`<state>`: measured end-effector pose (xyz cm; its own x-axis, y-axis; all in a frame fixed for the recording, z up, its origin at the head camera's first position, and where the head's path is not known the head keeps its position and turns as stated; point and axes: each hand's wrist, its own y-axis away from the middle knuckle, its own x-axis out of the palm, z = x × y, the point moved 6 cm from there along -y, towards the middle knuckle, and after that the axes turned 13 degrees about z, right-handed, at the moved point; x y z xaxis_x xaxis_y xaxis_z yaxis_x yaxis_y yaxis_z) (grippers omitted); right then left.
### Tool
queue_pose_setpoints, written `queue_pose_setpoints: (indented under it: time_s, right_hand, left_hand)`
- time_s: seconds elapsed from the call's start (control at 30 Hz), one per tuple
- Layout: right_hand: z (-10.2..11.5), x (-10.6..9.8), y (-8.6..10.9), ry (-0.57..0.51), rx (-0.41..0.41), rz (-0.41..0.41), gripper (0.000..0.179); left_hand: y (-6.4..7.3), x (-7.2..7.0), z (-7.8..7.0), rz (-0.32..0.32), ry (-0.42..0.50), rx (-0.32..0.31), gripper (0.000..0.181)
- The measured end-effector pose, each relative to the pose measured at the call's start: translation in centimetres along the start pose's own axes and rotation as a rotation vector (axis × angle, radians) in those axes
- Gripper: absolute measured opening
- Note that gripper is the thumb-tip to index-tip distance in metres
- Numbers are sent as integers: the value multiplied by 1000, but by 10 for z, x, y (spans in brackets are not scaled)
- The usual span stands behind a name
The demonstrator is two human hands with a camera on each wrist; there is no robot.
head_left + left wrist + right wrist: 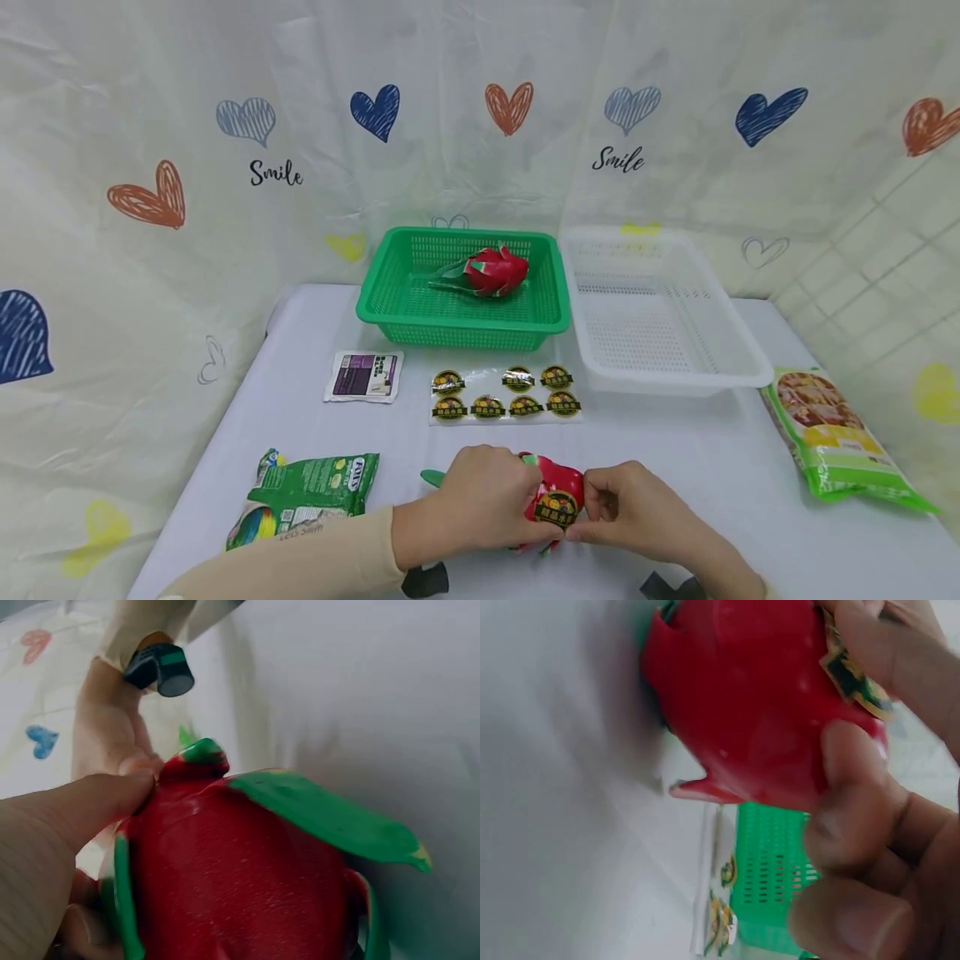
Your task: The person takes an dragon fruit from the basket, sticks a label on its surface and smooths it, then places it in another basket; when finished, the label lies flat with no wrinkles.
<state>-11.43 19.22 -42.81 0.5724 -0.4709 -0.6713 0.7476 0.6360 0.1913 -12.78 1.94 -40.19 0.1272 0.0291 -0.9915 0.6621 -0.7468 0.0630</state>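
A red dragon fruit (557, 477) with green-tipped scales lies between the two hands near the front of the table. My left hand (486, 493) grips it from the left, thumb along its near side. A round black-and-gold sticker (557, 507) sits on the fruit's near face. My right hand (637, 510) holds the fruit's right end with curled fingers, and in the right wrist view its thumb lies on the sticker (846, 679). The left wrist view shows the red skin (232, 877) up close, with a long green scale (330, 814). The fruit's underside is hidden.
Behind the hands lies a clear sheet of stickers (480, 419). Farther back stand a green basket (465, 335) holding another dragon fruit (497, 272) and a white basket (667, 379). A purple-and-white packet (365, 377) and a green bag (322, 487) lie left; another bag (840, 433) lies right.
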Motion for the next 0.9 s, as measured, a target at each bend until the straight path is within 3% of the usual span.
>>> queue_pose_setpoints:
  time_s: [0.13, 0.27, 0.53, 0.63, 0.77, 0.9]
  right_hand:
    - [1, 0, 0, 32, -4, -34, 42]
    - [-2, -1, -1, 5, -17, -24, 40]
    - [-4, -3, -2, -10, -103, -16, 36]
    - [-2, -3, -2, 7, -90, -43, 36]
    - [2, -2, -2, 28, 7, -82, 43]
    - [5, -3, -3, 21, 48, -62, 43]
  left_hand:
    - [0, 0, -3, -15, -29, 5, 51]
    - [0, 0, -1, -1, 10, 42, 51]
    - [-3, -2, 9, 73, 261, 139, 54]
    - [-4, -2, 9, 70, 282, 125, 53]
    - [-5, -4, 7, 65, 237, 71, 52]
    - [-6, -4, 7, 85, 219, 51, 49]
